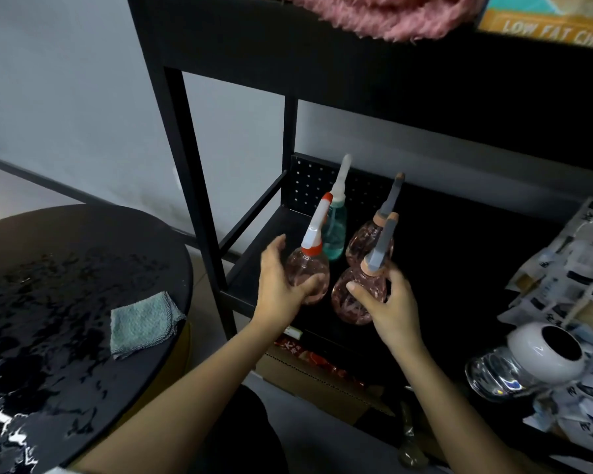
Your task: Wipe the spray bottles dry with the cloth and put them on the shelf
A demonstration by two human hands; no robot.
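Left hand (281, 285) fingers (314, 281) curl round a clear pink round plastic spray bottle with a white-and-red trigger (305, 268); right hand (391, 302) fingers (355, 287) grip a pink spray bottle with a grey trigger (353, 302). Both are upright at the front of the black metal shelf (254, 248). Just behind stand a teal spray bottle (336, 234) and a second grey-triggered pink bottle (367, 241). A folded pale green cloth (144, 323) lies on the wet black round bench (65, 268)

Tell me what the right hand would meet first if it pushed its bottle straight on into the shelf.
Most likely the rear pink spray bottle, standing right behind the front pink spray bottle that the right hand holds. Depth between them is unclear.
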